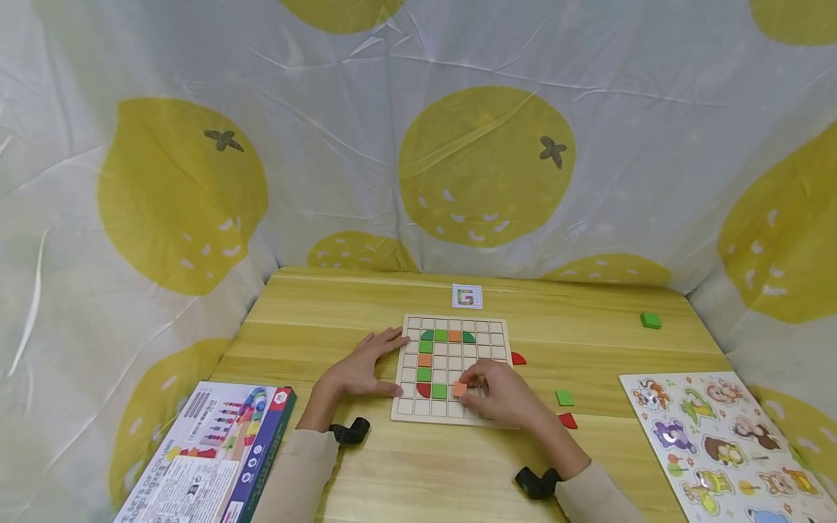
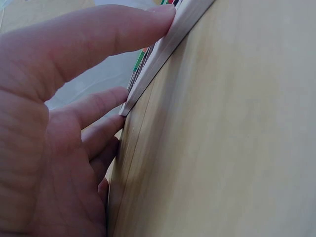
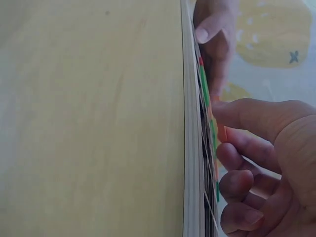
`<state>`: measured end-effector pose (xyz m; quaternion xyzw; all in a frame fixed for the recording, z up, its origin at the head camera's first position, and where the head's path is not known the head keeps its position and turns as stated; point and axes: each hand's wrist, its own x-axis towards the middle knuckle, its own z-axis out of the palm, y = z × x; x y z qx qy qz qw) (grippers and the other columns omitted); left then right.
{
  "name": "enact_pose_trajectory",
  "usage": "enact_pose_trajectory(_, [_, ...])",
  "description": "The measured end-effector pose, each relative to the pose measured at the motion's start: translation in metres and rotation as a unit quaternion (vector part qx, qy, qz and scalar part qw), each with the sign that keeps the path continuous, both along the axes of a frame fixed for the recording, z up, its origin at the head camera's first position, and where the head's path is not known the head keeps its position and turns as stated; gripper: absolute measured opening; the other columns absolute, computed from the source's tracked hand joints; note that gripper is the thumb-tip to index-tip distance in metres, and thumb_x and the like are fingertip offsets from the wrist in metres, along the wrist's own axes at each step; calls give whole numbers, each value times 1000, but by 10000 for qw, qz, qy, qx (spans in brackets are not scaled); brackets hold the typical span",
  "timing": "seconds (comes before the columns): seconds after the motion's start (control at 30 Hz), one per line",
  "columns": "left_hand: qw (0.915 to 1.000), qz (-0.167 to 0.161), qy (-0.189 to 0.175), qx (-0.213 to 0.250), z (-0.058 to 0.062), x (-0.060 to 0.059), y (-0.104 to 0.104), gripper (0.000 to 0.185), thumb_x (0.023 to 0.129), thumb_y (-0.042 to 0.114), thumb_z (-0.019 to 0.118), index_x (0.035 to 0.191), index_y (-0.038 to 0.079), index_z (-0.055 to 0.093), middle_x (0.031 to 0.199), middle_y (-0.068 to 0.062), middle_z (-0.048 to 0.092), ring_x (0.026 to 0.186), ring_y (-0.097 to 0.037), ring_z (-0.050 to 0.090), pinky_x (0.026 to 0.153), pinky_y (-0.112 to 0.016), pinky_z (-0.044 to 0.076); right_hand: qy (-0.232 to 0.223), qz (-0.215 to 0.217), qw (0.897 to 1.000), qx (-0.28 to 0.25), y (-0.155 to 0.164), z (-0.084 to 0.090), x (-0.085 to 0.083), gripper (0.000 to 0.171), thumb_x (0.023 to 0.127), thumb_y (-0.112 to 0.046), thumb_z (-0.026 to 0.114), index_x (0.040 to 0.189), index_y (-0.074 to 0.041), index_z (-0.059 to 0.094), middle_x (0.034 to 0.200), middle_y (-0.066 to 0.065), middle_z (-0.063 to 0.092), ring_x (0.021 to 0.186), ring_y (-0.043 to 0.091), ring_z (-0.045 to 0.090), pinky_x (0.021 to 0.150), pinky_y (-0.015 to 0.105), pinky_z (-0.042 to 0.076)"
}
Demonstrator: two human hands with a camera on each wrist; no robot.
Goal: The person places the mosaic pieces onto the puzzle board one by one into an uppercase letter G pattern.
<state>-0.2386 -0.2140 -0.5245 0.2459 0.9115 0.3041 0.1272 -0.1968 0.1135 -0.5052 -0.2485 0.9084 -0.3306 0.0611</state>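
Note:
A wooden grid board (image 1: 414, 410) lies on the table, with green, orange and red tiles set in its squares in a G-like curve. My right hand (image 1: 500, 392) pinches an orange square tile (image 1: 461, 389) between thumb and fingers, over the bottom row of tiles and right of a green square tile (image 1: 439, 391). In the right wrist view the orange tile (image 3: 222, 129) shows between thumb and forefinger, close over the board. My left hand (image 1: 358, 367) rests at the board's left edge, fingers spread, with the thumb (image 2: 160, 19) touching the rim.
Behind the board lies a card (image 1: 467, 296) with a coloured G. To the right are red quarter-round tiles (image 1: 518, 359), a green tile (image 1: 564, 398), green blocks (image 1: 650, 320) and an animal puzzle board (image 1: 713, 436). A toy box (image 1: 216, 450) sits at left front.

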Motion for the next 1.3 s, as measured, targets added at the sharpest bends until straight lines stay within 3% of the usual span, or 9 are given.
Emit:
enact_pose_trajectory(0.9, [10000, -74, 61, -19, 0, -2, 2, 99, 77, 48, 84, 161, 23, 38, 173, -1, 19, 161, -30, 13, 131, -56, 7, -80, 33, 9999, -130, -3, -8, -2, 18, 89, -27, 82, 105, -20, 80, 92, -10, 67, 77, 12, 56, 68, 22, 47])
enact_pose_trajectory(1.3, [9999, -114, 84, -8, -1, -1, 0, 103, 75, 52, 85, 162, 23, 37, 174, -1, 18, 161, -31, 13, 131, -56, 6, -366, -63, 9984, -432, 7, -7, -7, 19, 88, -26, 83, 106, -20, 80, 88, -13, 66, 72, 9, 55, 63, 21, 48])
